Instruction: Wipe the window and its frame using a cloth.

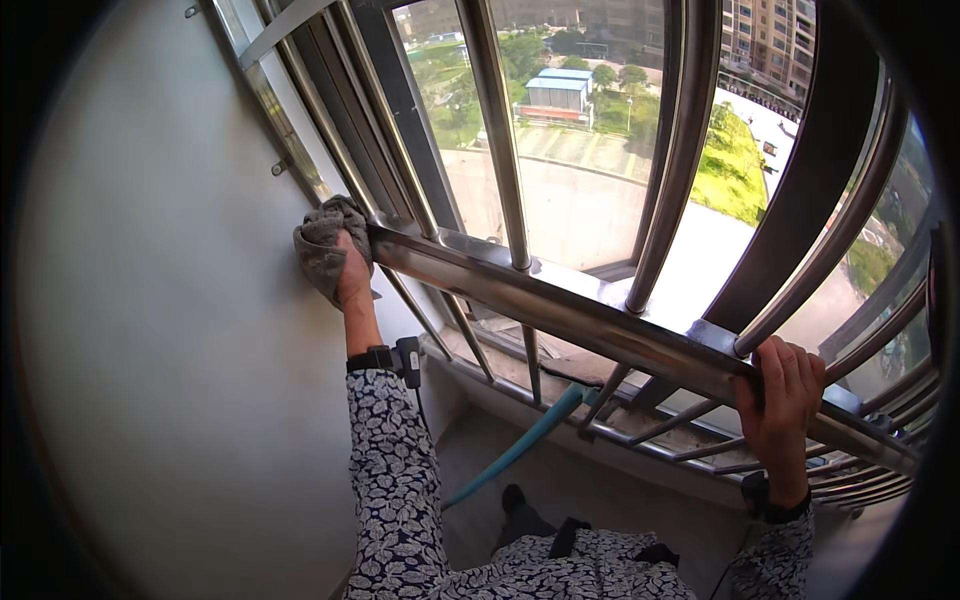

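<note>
Pressing a grey cloth [322, 243] against the rail [560, 310], left hand [350, 270] fingers clutch it; right hand [780, 395] fingers grip the rail.

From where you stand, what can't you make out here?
Head view only:
- Left hand: fingers hidden by the grey cloth.
- Rail: its far right end blurs into the dark fisheye rim.
- Teal hose: lower end hidden behind the patterned sleeve.
- Right hand: palm hidden behind the rail.
</note>
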The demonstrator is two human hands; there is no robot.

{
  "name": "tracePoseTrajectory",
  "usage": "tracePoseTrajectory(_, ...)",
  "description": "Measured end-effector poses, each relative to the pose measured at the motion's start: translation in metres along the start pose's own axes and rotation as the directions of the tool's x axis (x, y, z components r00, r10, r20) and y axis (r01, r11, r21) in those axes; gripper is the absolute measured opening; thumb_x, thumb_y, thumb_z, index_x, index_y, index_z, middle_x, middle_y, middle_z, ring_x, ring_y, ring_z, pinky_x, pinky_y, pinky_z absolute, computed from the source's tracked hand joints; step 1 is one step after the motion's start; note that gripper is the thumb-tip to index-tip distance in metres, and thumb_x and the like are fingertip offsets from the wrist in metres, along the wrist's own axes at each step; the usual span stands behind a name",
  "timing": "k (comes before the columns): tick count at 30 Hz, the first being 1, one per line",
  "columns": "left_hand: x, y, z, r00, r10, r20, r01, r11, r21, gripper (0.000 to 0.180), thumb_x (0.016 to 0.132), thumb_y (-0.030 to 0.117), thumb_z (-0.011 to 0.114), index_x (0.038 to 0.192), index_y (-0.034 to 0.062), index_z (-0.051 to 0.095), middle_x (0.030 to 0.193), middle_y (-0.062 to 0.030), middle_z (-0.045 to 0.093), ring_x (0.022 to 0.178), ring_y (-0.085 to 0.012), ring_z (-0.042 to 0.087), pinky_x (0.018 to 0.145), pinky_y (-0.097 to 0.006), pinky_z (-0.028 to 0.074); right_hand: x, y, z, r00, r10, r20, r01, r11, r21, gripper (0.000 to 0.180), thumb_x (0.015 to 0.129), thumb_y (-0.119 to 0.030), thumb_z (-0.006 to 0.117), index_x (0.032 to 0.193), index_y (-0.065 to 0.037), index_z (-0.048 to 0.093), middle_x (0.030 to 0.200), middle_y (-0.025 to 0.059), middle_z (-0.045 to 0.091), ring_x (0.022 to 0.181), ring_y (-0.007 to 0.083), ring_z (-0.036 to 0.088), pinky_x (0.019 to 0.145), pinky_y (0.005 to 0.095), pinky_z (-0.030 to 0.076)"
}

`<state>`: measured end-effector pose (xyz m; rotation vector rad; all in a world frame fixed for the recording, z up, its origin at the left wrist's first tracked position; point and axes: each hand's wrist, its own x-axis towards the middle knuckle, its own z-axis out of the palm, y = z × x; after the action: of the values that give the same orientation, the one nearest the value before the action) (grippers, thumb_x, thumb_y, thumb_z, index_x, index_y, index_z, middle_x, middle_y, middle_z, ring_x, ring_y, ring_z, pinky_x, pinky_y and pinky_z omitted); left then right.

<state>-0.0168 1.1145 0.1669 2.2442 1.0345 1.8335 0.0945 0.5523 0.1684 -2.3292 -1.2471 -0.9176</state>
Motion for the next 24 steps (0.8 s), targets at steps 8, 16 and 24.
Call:
tracePoseTrajectory(8,-0.049,0.026,-0.03,0.98,0.137,0.143,-0.064,0.904,-0.424,0.029,0.08,0.014,0.062,0.107,0.0039,0.057,0.103,-0.0114,0.062,0.094,-0.0241,0.058,0.085,-0.033,0.045,0.004,-0.007,0.0,1.0,-0.01,-0.015,0.01,1.0,0.001,0.042,0.074,-0.013,0.065,0.111,0.002,0.051,0.1,0.014,0.056,0.088,0.0288,0.055,0.077,0.0406,0.038)
tracePoseTrajectory(16,-0.085,0.168,-0.073,0.766,0.598,0.235,-0.508,0.788,-0.348,0.041,0.078,0.015,0.064,0.114,-0.0023,0.052,0.105,-0.0171,0.057,0.097,-0.0312,0.056,0.092,-0.038,0.043,-0.005,-0.001,-0.003,1.0,0.025,0.007,-0.025,1.0,0.004,0.041,0.074,-0.012,0.064,0.11,0.001,0.051,0.1,0.0142,0.055,0.088,0.0291,0.055,0.077,0.0421,0.037)
tracePoseTrajectory(24,0.004,0.055,-0.025,0.991,0.129,-0.017,-0.125,0.912,-0.391,0.015,0.083,0.005,0.056,0.097,0.0055,0.054,0.095,-0.0079,0.059,0.091,-0.0218,0.057,0.084,-0.033,0.045,-0.004,-0.002,-0.007,0.999,0.032,0.008,-0.032,0.999,-0.017,0.036,0.081,-0.019,0.06,0.109,0.001,0.051,0.099,0.0148,0.055,0.09,0.0301,0.054,0.08,0.044,0.037)
